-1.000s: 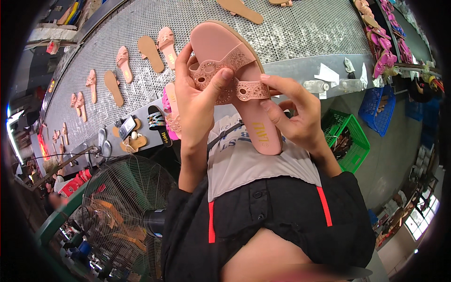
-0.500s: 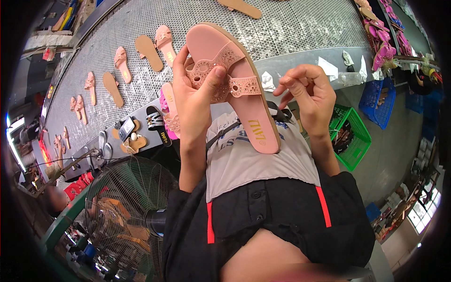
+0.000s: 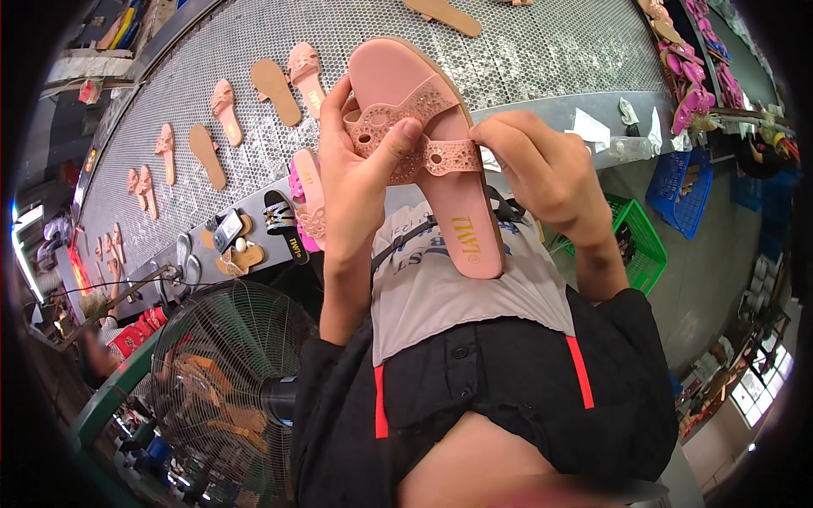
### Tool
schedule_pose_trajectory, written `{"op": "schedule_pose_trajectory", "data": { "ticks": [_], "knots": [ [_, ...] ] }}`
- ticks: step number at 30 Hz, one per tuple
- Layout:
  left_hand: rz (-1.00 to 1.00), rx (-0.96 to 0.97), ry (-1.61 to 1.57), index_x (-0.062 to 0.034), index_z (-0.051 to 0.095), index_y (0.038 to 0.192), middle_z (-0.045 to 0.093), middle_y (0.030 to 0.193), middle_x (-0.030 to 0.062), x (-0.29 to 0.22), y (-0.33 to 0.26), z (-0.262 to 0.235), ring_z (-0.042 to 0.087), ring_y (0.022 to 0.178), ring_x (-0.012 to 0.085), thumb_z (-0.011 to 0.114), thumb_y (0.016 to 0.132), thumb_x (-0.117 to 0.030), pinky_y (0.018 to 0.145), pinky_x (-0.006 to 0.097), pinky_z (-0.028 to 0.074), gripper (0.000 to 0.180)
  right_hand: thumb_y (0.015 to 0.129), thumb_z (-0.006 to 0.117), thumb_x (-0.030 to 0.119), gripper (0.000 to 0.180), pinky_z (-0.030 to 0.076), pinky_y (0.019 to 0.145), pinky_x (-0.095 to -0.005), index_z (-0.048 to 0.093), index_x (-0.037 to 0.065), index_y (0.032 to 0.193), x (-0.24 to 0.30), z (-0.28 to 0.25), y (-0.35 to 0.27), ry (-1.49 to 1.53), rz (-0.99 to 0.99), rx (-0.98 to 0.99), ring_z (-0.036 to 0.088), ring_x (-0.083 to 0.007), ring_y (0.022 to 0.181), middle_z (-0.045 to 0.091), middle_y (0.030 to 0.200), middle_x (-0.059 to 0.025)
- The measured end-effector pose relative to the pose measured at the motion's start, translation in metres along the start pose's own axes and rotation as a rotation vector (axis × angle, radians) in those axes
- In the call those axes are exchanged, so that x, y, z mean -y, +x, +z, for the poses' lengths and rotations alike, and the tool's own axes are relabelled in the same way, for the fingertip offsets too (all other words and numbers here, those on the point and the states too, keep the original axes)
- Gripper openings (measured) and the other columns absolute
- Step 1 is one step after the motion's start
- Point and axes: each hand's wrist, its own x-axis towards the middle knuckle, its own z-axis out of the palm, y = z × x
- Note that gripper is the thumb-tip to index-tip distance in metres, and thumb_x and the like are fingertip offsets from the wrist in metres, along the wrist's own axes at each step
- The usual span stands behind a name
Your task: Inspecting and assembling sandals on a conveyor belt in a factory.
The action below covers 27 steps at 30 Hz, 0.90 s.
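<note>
A pink slide sandal (image 3: 467, 210) with studded, cut-out straps is held up in front of my apron, toe end away from me, insole facing up. My left hand (image 3: 351, 173) grips it from the left, thumb pressed on the studded strap and fingers wrapped round the side. At the sandal's right edge, where the rear strap meets the sole, my right hand (image 3: 546, 173) has its thumb and forefinger pinched together. Whatever sits between those fingertips is too small to make out.
Pink sandals (image 3: 227, 110) lie on a mesh-patterned conveyor (image 3: 559, 51), some sole up. Left of me stand a large fan (image 3: 229, 381) and a side table with assorted sandals (image 3: 278, 213). Green (image 3: 648, 262) and blue (image 3: 690, 199) baskets are at my right, near white paper scraps (image 3: 590, 127).
My right hand has come left and up from beside the sandal to pinch at its edge. The sandal has shifted slightly right in my left hand's steady grip. Conveyor sandals have moved slightly right.
</note>
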Motion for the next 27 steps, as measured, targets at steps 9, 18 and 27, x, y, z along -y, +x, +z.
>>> {"op": "schedule_pose_trajectory", "data": {
  "ticks": [9, 18, 27],
  "knots": [
    [-0.059, 0.038, -0.011, 0.0071, 0.029, 0.148, 0.054, 0.133, 0.0165, 0.002, 0.002, -0.003, 0.062, 0.116, 0.0212, 0.077, 0.09, -0.014, 0.097, 0.032, 0.053, 0.078, 0.094, 0.058, 0.013, 0.014, 0.053, 0.05, -0.0337, 0.053, 0.002, 0.087, -0.052, 0.042, -0.025, 0.797, 0.589, -0.032, 0.063, -0.0189, 0.059, 0.059, 0.075, -0.0085],
    [-0.086, -0.103, -0.143, 0.0056, 0.024, 0.153, 0.05, 0.138, 0.0158, 0.017, -0.004, -0.027, 0.054, 0.125, 0.0193, 0.062, 0.099, -0.024, 0.09, 0.029, 0.053, 0.072, 0.098, 0.06, 0.027, 0.064, 0.049, 0.097, -0.0354, 0.03, -0.002, 0.147, 0.03, 0.039, -0.055, 1.408, 1.041, 0.139, 0.058, -0.0225, 0.118, 0.051, 0.136, -0.0172],
    [-0.078, 0.116, 0.05, -0.0015, 0.048, 0.137, 0.049, 0.129, 0.0101, 0.005, -0.022, 0.001, 0.054, 0.12, 0.0196, 0.073, 0.093, -0.031, 0.084, 0.029, 0.054, 0.059, 0.083, 0.072, 0.024, 0.092, 0.051, 0.093, -0.0377, 0.02, 0.003, 0.156, 0.038, 0.051, -0.055, 1.504, 0.984, 0.163, 0.06, -0.0233, 0.11, 0.05, 0.136, -0.0137]
  ]
}}
